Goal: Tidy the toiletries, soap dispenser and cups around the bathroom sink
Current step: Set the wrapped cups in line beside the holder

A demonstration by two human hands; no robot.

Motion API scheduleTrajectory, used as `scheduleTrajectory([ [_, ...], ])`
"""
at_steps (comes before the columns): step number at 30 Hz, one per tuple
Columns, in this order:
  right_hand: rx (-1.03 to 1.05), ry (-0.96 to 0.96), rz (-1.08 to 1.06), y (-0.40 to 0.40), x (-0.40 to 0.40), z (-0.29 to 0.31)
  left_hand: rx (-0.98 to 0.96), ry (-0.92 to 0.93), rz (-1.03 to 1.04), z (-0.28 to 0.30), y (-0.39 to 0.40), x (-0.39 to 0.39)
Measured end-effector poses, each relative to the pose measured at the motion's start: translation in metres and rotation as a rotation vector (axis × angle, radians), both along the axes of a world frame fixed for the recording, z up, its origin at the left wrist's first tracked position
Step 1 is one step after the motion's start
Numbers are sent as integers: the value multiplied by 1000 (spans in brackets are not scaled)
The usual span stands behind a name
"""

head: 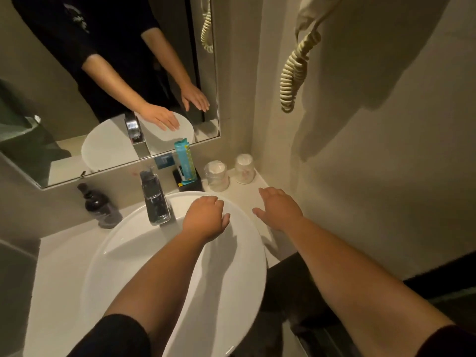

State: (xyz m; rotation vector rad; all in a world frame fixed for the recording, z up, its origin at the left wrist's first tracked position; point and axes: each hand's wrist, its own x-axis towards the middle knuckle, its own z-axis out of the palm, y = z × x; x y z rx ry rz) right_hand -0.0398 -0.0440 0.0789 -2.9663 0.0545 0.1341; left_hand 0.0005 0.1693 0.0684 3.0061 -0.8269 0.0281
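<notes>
You could read no text anywhere. The teal packet [186, 161] at centre frame carried print too blurred to make out, and the dark soap dispenser [99, 204] at left and the two wrapped cups [230, 172] showed no legible label.

Sink counter layout
Soap dispenser [99, 207] left of faucet [155, 199]; toiletry holder [187, 180] right of it, then two cups [217, 176] in the corner.

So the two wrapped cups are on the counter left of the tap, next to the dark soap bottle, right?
Not quite. The head view shows the two wrapped cups on the counter right of the tap, beside the toiletry holder. The dark soap bottle stands alone on the left.
</notes>
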Motion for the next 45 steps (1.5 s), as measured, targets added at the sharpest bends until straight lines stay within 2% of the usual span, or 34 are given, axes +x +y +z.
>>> scheduleTrajectory([
  [8,10,5,45,4,88,-8,-126,11,-39,-43,15,65],
  [13,-18,-39,203,12,157,-9,-34,23,-100,-70,18,87],
  [20,-156,8,456,34,232,-25,-58,-22,-104,-97,18,96],
  [28,-202,152,615,42,260,-37,-70,-70,-108,-96,17,93],
  [45,-175,85,577,46,266,-49,-30,-54,-74,-95,16,92],
])
